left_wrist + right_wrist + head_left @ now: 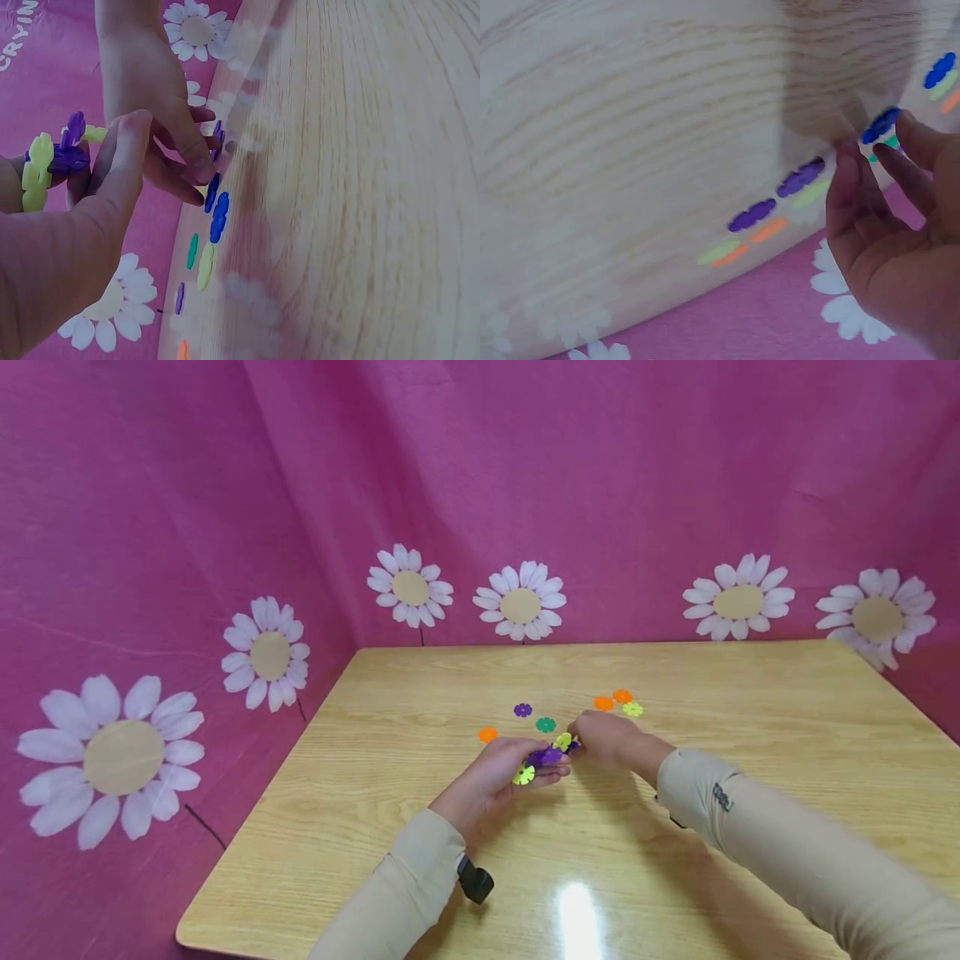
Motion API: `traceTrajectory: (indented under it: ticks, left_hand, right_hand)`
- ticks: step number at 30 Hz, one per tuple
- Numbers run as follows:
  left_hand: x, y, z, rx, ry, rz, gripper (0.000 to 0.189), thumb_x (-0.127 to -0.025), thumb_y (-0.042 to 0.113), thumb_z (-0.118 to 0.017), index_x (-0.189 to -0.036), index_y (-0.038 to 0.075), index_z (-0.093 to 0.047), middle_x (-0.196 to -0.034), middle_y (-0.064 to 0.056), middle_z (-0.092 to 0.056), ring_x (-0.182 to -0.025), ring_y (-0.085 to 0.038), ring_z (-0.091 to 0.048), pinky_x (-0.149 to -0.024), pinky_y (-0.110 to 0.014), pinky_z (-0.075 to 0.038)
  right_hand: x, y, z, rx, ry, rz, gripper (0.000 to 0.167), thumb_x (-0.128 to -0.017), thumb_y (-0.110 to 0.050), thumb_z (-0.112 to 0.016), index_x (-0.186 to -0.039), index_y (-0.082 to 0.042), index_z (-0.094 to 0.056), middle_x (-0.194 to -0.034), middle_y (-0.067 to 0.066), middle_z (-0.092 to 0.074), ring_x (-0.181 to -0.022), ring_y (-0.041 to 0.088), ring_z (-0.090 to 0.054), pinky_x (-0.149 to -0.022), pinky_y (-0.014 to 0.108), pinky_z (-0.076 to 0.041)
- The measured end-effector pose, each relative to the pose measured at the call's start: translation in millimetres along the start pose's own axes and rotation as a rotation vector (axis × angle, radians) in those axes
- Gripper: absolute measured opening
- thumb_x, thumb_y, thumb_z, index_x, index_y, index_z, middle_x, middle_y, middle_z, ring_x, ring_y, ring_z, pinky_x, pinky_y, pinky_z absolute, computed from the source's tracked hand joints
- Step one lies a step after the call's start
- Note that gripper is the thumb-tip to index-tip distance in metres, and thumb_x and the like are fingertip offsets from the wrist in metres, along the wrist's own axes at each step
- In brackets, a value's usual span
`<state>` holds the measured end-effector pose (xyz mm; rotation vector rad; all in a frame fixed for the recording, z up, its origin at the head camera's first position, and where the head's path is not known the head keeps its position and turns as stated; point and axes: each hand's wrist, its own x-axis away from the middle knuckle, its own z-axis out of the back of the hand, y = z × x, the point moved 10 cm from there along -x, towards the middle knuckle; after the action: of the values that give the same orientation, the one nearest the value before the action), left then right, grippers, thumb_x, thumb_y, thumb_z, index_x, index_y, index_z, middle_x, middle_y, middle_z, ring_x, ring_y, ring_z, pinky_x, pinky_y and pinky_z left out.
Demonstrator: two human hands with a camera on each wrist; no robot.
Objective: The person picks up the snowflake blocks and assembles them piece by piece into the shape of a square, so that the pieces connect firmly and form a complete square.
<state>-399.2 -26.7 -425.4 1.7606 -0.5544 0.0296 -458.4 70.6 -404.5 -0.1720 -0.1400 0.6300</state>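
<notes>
My left hand [495,770] holds a small joined cluster of plastic flower discs above the table. Purple discs [69,159] and a yellow-green disc [36,174] show in it, partly hidden by the hand. Reaching forward beside it, my right hand [603,733] is low over the tabletop. In the right wrist view its fingers are apart around a dark blue flower disc [881,125], fingertips right at its edge. Another blue disc [219,217] lies close to those fingers in the left wrist view.
Loose discs lie on the wooden table [360,793]: green [546,725], purple [522,710], orange [488,735], and orange and yellow ones [633,709] farther right. A pink curtain [600,485] with white flowers hangs behind the table and along its left side.
</notes>
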Motion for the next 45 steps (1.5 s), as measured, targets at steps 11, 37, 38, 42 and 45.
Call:
traceTrajectory:
  ticks: [11, 37, 38, 42, 45]
  left_hand:
    - [-0.7, -8.4, -0.1, -0.017, -0.007, 0.016, 0.03, -0.103, 0.015, -0.05, -0.121, -0.005, -0.064, -0.11, -0.018, -0.075, -0.095, -0.021, -0.075, -0.09, -0.032, -0.06]
    - [0.8, -9.2, 3.3, -0.021, -0.028, 0.024, 0.038, -0.104, 0.018, -0.05, -0.13, -0.01, -0.057, -0.114, -0.019, -0.073, -0.106, -0.027, -0.073, -0.091, -0.031, -0.06]
    - [0.7, -9.4, 2.4, -0.024, -0.035, 0.022, 0.038, -0.104, 0.018, -0.05, -0.13, -0.01, -0.058, -0.115, -0.019, -0.073, -0.107, -0.027, -0.073, -0.091, -0.031, -0.06]
    - [0.0, -11.1, -1.4, -0.028, -0.056, 0.019, 0.036, -0.105, 0.017, -0.049, -0.128, -0.009, -0.058, -0.115, -0.02, -0.073, -0.107, -0.028, -0.072, -0.091, -0.032, -0.06]
    - [-0.1, -12.7, -3.8, -0.03, -0.069, 0.032, 0.037, -0.105, 0.018, -0.049, -0.13, -0.008, -0.057, -0.115, -0.019, -0.073, -0.107, -0.027, -0.072, -0.091, -0.032, -0.06]
  right_hand:
    - [10.3, 17.7, -1.1, -0.152, 0.068, -0.102, 0.021, -0.086, -0.014, -0.078, -0.098, 0.001, -0.069, -0.09, 0.009, -0.072, -0.083, 0.02, -0.066, -0.081, 0.041, -0.06]
    - [61.6, 21.3, 20.9, -1.077, 0.141, -0.243, 0.033, -0.099, -0.014, -0.061, -0.118, 0.013, -0.063, -0.103, 0.016, -0.074, -0.084, 0.013, -0.074, -0.087, 0.037, -0.062]
    - [62.6, 21.4, 19.3, -1.092, 0.127, -0.245, 0.033, -0.099, -0.014, -0.061, -0.118, 0.013, -0.062, -0.102, 0.015, -0.074, -0.084, 0.013, -0.073, -0.088, 0.037, -0.062]
    - [66.2, 21.9, 15.4, -1.121, 0.089, -0.241, 0.035, -0.1, -0.015, -0.06, -0.12, 0.014, -0.061, -0.101, 0.011, -0.074, -0.085, 0.012, -0.073, -0.089, 0.035, -0.062]
    - [68.1, 23.0, 16.1, -1.116, 0.09, -0.232, 0.037, -0.101, -0.017, -0.059, -0.121, 0.014, -0.061, -0.101, 0.011, -0.074, -0.084, 0.012, -0.072, -0.087, 0.033, -0.062]
